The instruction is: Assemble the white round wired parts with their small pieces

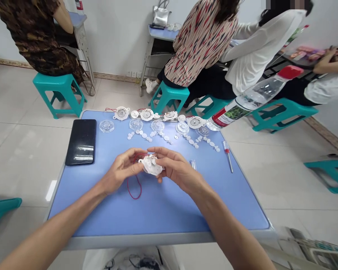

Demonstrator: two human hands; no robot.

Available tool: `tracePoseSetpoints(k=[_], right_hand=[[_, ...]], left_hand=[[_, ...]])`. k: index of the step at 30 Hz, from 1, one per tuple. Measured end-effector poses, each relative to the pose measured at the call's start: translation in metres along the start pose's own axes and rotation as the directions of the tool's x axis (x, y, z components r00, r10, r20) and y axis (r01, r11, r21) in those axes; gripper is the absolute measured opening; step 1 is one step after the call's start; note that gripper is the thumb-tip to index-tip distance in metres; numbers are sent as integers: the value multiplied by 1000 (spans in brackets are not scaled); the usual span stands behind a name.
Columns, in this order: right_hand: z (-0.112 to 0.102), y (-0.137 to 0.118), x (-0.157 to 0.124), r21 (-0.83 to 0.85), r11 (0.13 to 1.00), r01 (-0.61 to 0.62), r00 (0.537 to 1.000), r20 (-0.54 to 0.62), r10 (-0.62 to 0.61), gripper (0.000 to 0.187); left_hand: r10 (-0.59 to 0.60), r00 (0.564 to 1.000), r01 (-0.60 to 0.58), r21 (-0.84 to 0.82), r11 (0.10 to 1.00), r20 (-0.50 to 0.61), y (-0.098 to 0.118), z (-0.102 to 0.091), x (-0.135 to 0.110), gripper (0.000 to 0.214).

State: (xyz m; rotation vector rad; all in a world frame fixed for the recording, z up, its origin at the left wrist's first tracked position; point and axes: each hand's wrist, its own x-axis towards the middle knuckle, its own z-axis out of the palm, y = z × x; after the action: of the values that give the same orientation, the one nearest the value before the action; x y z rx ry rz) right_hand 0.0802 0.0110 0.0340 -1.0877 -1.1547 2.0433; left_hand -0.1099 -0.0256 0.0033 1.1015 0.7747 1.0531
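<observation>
Between both hands is a white plastic housing (152, 166) with a small ring at its left end, held just above the blue table. A red cord (134, 197) hangs from it in a loop toward the tabletop. My left hand (124, 167) pinches the ringed end between thumb and fingers. My right hand (173, 165) grips the other end, its thumb and a finger on the top face; the fingers hide part of the housing. Right of that hand lies a small clear plastic piece (193, 164).
On the blue table (169, 217) are a phone (81, 142), a screwdriver (227, 155) and a leaning-looking water bottle (245, 103). Along the far edge run several white housings (121, 113), clear covers (106, 126) and small white gears (166, 138). People sit on teal stools (59, 84) beyond.
</observation>
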Motion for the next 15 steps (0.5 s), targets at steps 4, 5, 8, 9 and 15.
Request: tracePoseSetpoints(k=[4, 5, 8, 9, 15], right_hand=[[-3, -4, -3, -10, 1000, 19, 1000, 2, -19, 29], [-4, -5, -3, -10, 1000, 21, 1000, 8, -21, 27], [-5, -6, -4, 1, 1000, 28, 1000, 9, -28, 25], [-6, -7, -4, 4, 1000, 31, 999, 5, -31, 25], [-7, -10, -5, -6, 999, 43, 998, -40, -43, 26]], left_hand=[[-82, 994, 66, -199, 978, -73, -2, 3, 6, 28], [-95, 992, 75, -232, 970, -77, -3, 5, 7, 27], [-128, 991, 109, -311, 944, -44, -4, 7, 9, 23], [-135, 990, 119, -331, 936, -26, -5, 7, 9, 23], [-141, 990, 132, -292, 947, -9, -5, 9, 4, 31]])
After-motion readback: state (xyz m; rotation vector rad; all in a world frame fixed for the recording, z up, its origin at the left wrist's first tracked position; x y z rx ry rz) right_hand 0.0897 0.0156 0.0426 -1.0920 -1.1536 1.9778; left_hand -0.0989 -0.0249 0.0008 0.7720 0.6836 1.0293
